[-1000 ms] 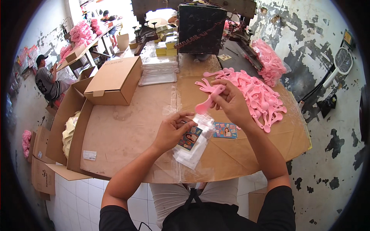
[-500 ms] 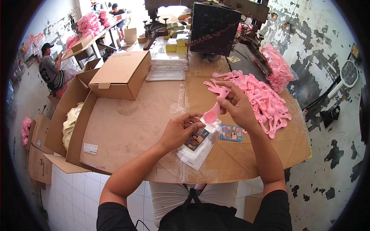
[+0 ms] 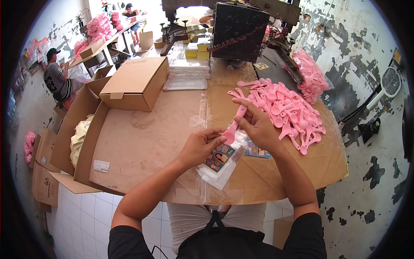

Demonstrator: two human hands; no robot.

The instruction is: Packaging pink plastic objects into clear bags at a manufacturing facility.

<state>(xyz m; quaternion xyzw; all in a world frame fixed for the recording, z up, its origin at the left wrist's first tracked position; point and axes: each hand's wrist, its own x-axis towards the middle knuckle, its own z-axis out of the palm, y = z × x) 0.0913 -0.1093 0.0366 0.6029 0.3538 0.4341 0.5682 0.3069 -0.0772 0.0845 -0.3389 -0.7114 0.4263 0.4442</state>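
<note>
My right hand (image 3: 257,127) grips a pink plastic measuring spoon (image 3: 236,125) by its handle, bowl slanting down to the left. My left hand (image 3: 199,146) is closed in a pinch at the upper edge of a clear plastic bag (image 3: 215,178), its fingertips beside the spoon's bowl. Whether the bowl is inside the bag or just over it I cannot tell. A colourful printed card (image 3: 219,158) lies on or in the bag. Another printed card (image 3: 255,149) sits right of it, partly behind my right hand. Beyond that hand spreads a heap of pink measuring spoons (image 3: 297,112).
A closed cardboard box (image 3: 134,80) stands at the back left, beside an open carton (image 3: 95,129) of pale packets. Stacked clear bags (image 3: 186,77) lie at the back. Behind the heap are a dark machine (image 3: 239,32) and a bag of pink pieces (image 3: 309,75). Another person (image 3: 58,75) sits far left.
My right hand has brought the spoon down and left, toward my left hand. My left fingers have shifted slightly up off the card, which shows more fully.
</note>
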